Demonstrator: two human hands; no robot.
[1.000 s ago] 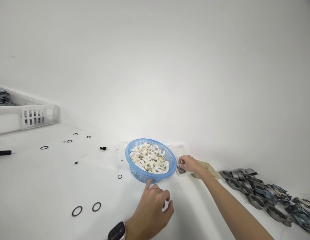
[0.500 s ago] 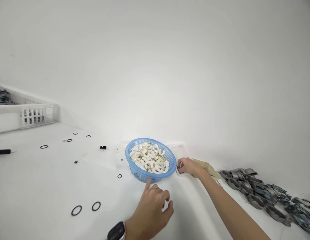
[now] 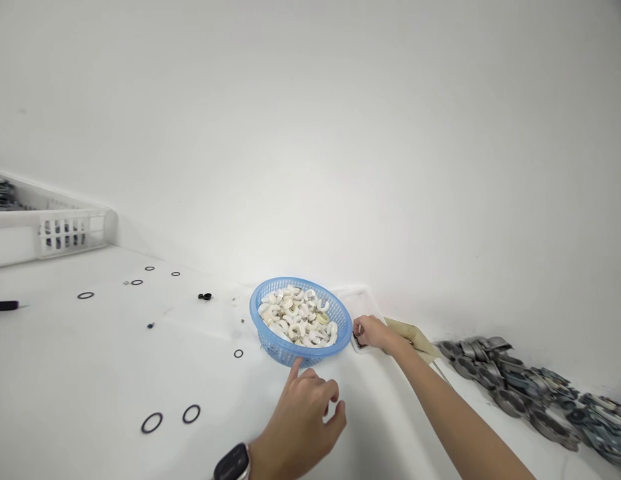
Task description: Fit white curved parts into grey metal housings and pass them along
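A blue mesh basket (image 3: 301, 353) holds many white curved pieces (image 3: 295, 320). My left hand (image 3: 307, 417), with a watch on its wrist, is just in front of the basket; its index finger reaches to the basket's lower side, the other fingers are loosely curled and apart, and nothing is in it. To the right of the basket, my right hand (image 3: 371, 333) reaches into a small white tray (image 3: 359, 300). Its fingers are pinched over small dark pieces at the tray's near end; what they hold is too small to name.
Black rings (image 3: 151, 423) and small dark parts (image 3: 205, 297) lie on the left of the white table. A knife (image 3: 5, 306) and a white crate (image 3: 75, 233) are at far left. Beyond my right hand are a beige packet (image 3: 413, 337) and piled grey metal parts (image 3: 510, 393).
My right hand's fingertips have shifted slightly within the tray, and more of the small dark pieces shows under them. The view has moved a little; my left hand keeps its pose.
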